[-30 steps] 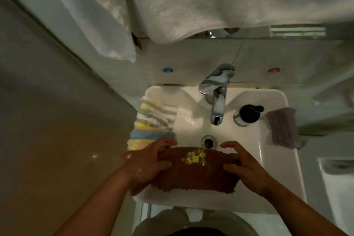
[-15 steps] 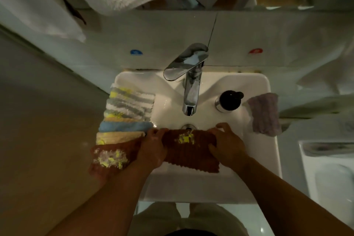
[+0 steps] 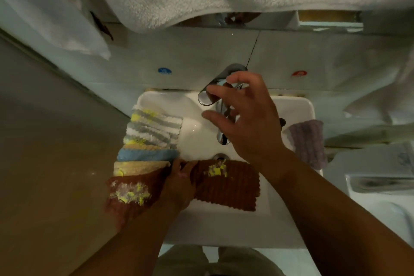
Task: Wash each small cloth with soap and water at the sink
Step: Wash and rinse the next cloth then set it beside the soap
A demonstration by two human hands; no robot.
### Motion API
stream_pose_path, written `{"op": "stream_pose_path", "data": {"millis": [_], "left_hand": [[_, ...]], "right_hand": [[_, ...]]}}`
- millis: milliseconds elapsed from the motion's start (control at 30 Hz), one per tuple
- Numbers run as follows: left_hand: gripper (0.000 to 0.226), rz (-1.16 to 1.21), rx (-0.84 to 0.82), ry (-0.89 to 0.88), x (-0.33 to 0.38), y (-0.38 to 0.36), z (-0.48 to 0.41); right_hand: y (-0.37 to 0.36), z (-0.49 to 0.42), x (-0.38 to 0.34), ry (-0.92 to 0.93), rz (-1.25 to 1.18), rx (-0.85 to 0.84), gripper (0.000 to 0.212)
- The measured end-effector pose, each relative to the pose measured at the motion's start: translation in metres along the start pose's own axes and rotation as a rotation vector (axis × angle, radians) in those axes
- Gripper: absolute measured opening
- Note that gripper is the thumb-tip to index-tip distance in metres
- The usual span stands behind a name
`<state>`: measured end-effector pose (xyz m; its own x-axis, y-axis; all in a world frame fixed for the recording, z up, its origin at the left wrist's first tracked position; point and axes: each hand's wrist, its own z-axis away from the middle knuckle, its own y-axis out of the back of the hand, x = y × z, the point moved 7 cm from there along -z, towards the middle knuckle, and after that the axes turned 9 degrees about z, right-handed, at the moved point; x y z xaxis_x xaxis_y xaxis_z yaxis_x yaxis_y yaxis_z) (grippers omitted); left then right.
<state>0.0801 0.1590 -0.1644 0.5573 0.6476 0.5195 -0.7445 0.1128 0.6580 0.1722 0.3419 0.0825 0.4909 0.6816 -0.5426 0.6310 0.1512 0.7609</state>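
Left hand [image 3: 179, 182] on cloth [image 3: 230, 188]; stickers [image 3: 164, 71] illegible

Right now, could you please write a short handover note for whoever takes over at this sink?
Left hand: holds the brown cloth, which lies in the sink.
Right hand: open, fingers spread over the faucet lever; contact unclear.
Elsewhere: cloth stack on the left rim, purple cloth on the right rim.
Done: brown cloth is in the basin, with a yellow smear on it.
Left: wet, soap and rinse it, then work through the stack. Whether the purple cloth is washed cannot be told.
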Motion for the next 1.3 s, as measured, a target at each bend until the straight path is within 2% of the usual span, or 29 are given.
{"op": "stream_pose_path", "data": {"millis": [67, 300, 633, 867, 967, 1033, 1100, 1200, 1300], "left_hand": [[0.065, 0.026, -0.010, 0.018, -0.003, -0.002, -0.001], [0.068, 0.090, -0.035, 0.048, -0.010, -0.006, -0.004], [0.068, 0.109, -0.019, 0.044, -0.009, -0.005, -0.004], [0.067, 0.112, -0.008, 0.024, -0.002, 0.000, -0.001], [0.067, 0.114, 0.002, 0.018, -0.002, 0.001, -0.001], [0.067, 0.082, -0.014, 0.008, -0.001, -0.001, 0.000], [0.065, 0.073, -0.012, 0.008, 0.000, -0.001, 0.000], [0.059, 0.092, 0.035, 0.019, -0.001, 0.002, -0.001], [0.064, 0.112, 0.021, 0.024, -0.004, -0.001, -0.002]], "right_hand": [[0.003, -0.004, 0.000, -0.008, -0.017, 0.056, 0.036], [0.006, -0.011, -0.006, 0.006, 0.020, 0.123, 0.034], [0.008, -0.017, -0.005, -0.045, -0.023, 0.132, 0.030], [0.008, -0.018, -0.002, -0.056, -0.032, 0.138, 0.031], [0.010, -0.017, -0.005, -0.065, -0.013, 0.132, 0.037], [0.013, -0.007, -0.007, -0.086, -0.086, 0.133, 0.041], [0.020, 0.020, -0.009, -0.085, -0.164, 0.154, 0.029], [0.005, 0.083, 0.006, -0.117, -0.164, 0.016, 0.005], [-0.052, 0.151, 0.059, -0.349, 0.002, -0.391, 0.007]]}}
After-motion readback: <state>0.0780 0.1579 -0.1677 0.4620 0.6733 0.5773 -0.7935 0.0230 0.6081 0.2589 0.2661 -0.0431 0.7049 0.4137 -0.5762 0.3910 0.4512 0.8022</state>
